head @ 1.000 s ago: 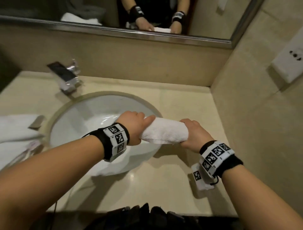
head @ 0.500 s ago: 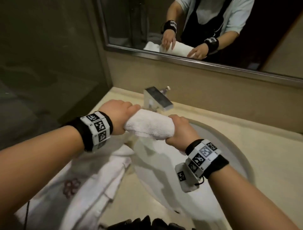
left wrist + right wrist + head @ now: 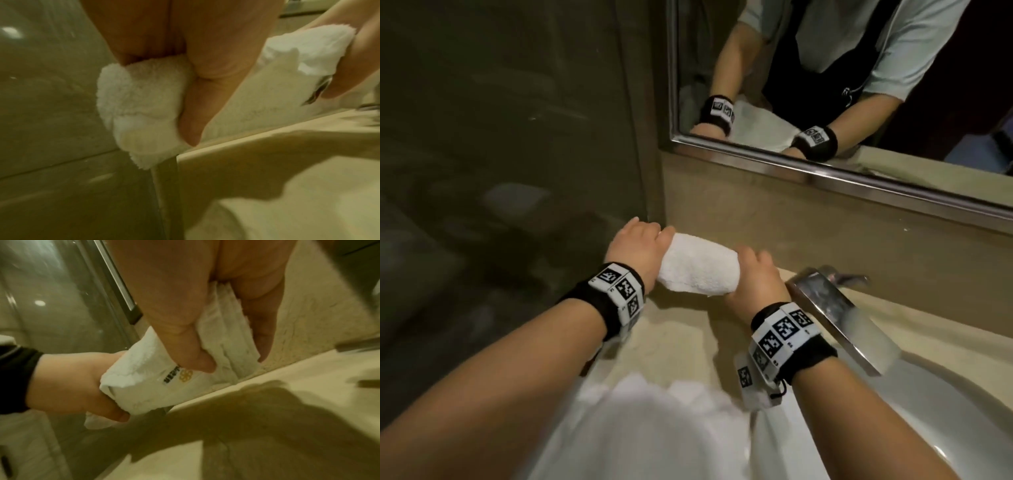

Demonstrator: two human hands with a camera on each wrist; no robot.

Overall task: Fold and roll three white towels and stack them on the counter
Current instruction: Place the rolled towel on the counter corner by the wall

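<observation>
Change: the rolled towel (image 3: 697, 267) now sits at the counter's (image 3: 681, 329) back left corner, against the back wall beside the glass partition (image 3: 517, 171); a second ago it was held above the sink (image 3: 893, 411), right of the tap (image 3: 828, 301).
Left hand (image 3: 637, 250): fingers curled round the roll's left end.
Right hand (image 3: 755, 277): fingers and thumb clamp the right end, pinching the layers.
Contact: whether the roll rests on the counter or hangs just above it is unclear.
Meaning: likely one roll being set down to start or join the stack.
Remaining: loose white towels (image 3: 654, 428) lie blurred at the counter's front edge.
</observation>
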